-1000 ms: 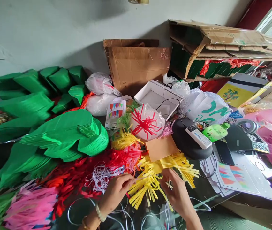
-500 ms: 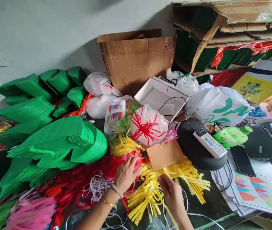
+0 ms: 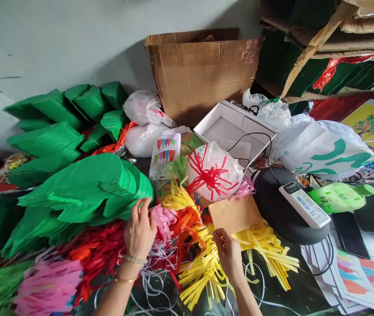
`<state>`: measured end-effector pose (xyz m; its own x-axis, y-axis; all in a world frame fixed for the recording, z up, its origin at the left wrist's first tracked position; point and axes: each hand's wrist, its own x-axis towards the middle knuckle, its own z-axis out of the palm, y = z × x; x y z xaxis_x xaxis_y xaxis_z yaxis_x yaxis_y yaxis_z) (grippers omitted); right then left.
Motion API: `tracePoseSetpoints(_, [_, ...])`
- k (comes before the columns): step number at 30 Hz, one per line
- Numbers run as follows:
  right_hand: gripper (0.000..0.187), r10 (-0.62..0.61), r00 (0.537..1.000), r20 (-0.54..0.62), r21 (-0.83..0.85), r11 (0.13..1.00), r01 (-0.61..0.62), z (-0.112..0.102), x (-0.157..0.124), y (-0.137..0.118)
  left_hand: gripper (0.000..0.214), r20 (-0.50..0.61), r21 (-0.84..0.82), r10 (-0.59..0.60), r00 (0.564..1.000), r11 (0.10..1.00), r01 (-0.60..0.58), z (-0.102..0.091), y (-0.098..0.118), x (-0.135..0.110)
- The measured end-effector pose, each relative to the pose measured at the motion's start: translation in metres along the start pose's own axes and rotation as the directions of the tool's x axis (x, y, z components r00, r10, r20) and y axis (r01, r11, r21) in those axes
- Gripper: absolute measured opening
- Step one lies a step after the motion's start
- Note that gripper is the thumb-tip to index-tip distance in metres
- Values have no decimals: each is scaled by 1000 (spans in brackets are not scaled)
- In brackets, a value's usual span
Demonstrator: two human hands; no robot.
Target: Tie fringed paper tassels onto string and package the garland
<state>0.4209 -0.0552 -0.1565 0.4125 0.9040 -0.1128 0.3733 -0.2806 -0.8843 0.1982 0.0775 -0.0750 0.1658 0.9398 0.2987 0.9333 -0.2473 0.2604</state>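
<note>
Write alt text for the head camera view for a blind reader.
Two bare hands work over cut paper fringes: the left hand by pink paper strips, the right hand over yellow paper strips. Stacked green paper leaf shapes lie left; a brown cardboard box stands behind.

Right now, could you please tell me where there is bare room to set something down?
A dark tabletop patch shows between the yellow paper fringe and the white printed sheets. It is crowded around the left hand and right hand, among red paper strips.
</note>
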Motion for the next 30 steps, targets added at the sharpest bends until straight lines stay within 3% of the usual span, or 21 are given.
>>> tracePoseSetpoints(2, [34, 15, 999, -36, -22, 1000, -16, 1, 1, 2, 27, 37, -83, 210, 977, 975, -206, 11, 27, -14])
tracePoseSetpoints(3, [34, 22, 998, -58, -16, 1000, -23, 0, 1, 3, 26, 150, -151, 349, 925, 933, -328, 21, 41, -19])
tracePoseSetpoints(5, [35, 49, 995, -82, 15, 999, -48, -6, -1, 6, 32, 386, -251, 543, 746, 840, -481, 45, 64, -26])
tracePoseSetpoints(6, [35, 68, 994, -81, 36, 997, -65, -10, -3, 7, 33, 443, -253, 567, 695, 822, -509, 58, 72, -26])
tracePoseSetpoints(7, [36, 85, 994, -71, 60, 995, -81, -14, -5, 8, 32, 466, -251, 572, 675, 817, -519, 70, 76, -24])
tracePoseSetpoints(9, [36, 120, 991, -54, 121, 986, -113, -21, -9, 10, 30, 470, -224, 552, 688, 829, -512, 87, 77, -15])
tracePoseSetpoints(11, [35, 164, 985, -52, 224, 963, -148, -25, -14, 11, 27, 455, -197, 528, 718, 845, -497, 87, 71, -4])
tracePoseSetpoints(13, [33, 214, 975, -55, 369, 912, -179, -25, -16, 9, 25, 393, -168, 477, 786, 878, -449, 72, 64, 2])
tracePoseSetpoints(15, [30, 233, 971, -45, 525, 833, -176, -23, -16, 2, 21, 245, -207, 373, 895, 922, -328, 48, 61, 0])
tracePoseSetpoints(16, [28, 220, 975, -27, 595, 788, -161, -22, -16, -4, 20, 170, -275, 300, 939, 929, -247, 35, 61, -4])
tracePoseSetpoints(18, [25, 145, 989, 20, 697, 707, -118, -20, -16, -20, 18, 110, -475, 154, 982, 876, -84, 10, 63, -18])
tracePoseSetpoints(20, [23, 21, 997, 80, 746, 662, -74, -20, -19, -39, 17, 210, -643, 110, 972, 764, 53, -9, 67, -33])
tracePoseSetpoints(22, [18, -98, 986, 136, 741, 671, -35, -22, -25, -59, 19, 340, -730, 127, 932, 661, 176, -24, 71, -47])
tracePoseSetpoints(27, [14, -251, 958, 138, 572, 810, 129, -29, -49, -94, 34, 529, -767, 91, 844, 478, 429, -46, 72, -70])
tracePoseSetpoints(30, [13, -347, 933, 91, 461, 846, 270, -28, -63, -105, 39, 633, -759, 166, 756, 324, 565, -58, 66, -82])
